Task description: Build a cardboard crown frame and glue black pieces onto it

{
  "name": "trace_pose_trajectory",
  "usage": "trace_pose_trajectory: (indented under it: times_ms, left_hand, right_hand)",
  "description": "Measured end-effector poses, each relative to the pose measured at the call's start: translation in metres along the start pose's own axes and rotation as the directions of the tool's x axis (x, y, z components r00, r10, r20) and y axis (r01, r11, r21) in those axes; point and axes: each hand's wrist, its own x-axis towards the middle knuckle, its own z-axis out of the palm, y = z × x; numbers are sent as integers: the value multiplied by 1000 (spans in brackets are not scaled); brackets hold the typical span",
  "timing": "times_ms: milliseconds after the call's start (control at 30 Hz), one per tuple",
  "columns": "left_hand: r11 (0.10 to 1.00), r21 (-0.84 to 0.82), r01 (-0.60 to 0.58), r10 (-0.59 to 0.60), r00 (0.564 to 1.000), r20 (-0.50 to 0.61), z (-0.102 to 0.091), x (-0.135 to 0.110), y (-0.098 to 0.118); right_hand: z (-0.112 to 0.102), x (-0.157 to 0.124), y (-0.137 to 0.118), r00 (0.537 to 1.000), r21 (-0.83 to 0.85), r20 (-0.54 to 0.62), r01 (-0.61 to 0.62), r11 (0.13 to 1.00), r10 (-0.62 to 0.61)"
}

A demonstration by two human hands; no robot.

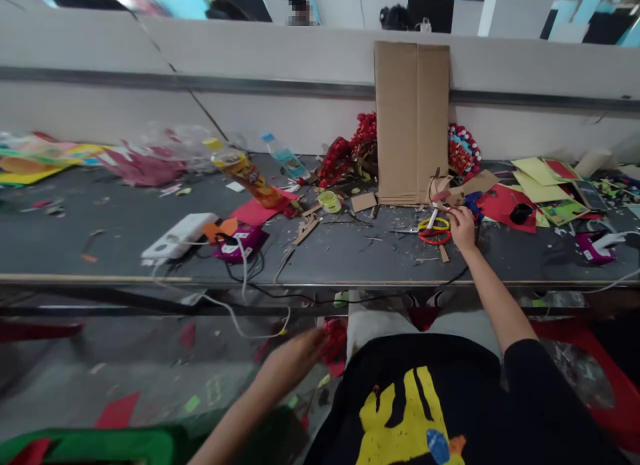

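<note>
My right hand [461, 226] rests over the tabletop, its fingers pinched at a small pale piece among cardboard scraps [467, 187]; I cannot make out what it is. Just left of these fingers lie scissors [434, 235] with yellow and red handles, blades pointing left. A tall brown cardboard sheet [413, 125] leans upright against the wall behind them. My left hand [303, 351] is below the table edge beside my lap, blurred, so its fingers do not show clearly. It is near a crumpled red thing [334, 341].
A bottle of yellow-orange drink [247, 178] and a clear bottle [285, 157] lean on the table [330, 258]. A white power strip [179, 238] and purple box [243, 243] trail cables over the edge. Red bundles [345, 155] and coloured papers [543, 175] sit at the back. Scraps litter the floor.
</note>
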Motion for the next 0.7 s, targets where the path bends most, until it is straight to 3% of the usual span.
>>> trace_pose_trajectory:
  times_ms: [67, 167, 233, 300, 400, 467, 533, 600, 700]
  left_hand:
    - [994, 7, -111, 111, 989, -95, -24, 32, 13]
    - [942, -64, -329, 300, 913, -277, -60, 100, 52]
    - [858, -221, -464, 355, 847, -396, -69, 150, 84]
    - [688, -472, -551, 307, 810, -499, -66, 197, 114]
    - [292, -805, -516, 153, 856, -493, -48, 252, 146]
    - [104, -864, -493, 72, 870, -488, -35, 273, 157]
    - [9, -869, -495, 5, 869, -495, -26, 281, 159]
    - [8, -849, -529, -12, 849, -529, -20, 281, 157]
    - [145, -764, -629, -7, 772, -636, -16, 273, 154]
  right_hand:
    - [2, -4, -3, 1000, 51, 10, -13, 999, 13]
    - [3, -8, -5, 999, 105, 26, -25, 994, 22]
    - [3, -9, -7, 999, 124, 41, -23, 992, 18]
    - [2, -9, -8, 998, 131, 67, -11, 991, 2]
    - [1, -10, -7, 994, 129, 106, -1, 992, -13]
    - [2, -11, -6, 992, 136, 124, 7, 991, -24]
    - [3, -10, -5, 989, 140, 146, 18, 990, -38]
    - [4, -10, -5, 983, 136, 174, 29, 990, -53]
    - [4, -10, -5, 980, 121, 190, 36, 992, -59]
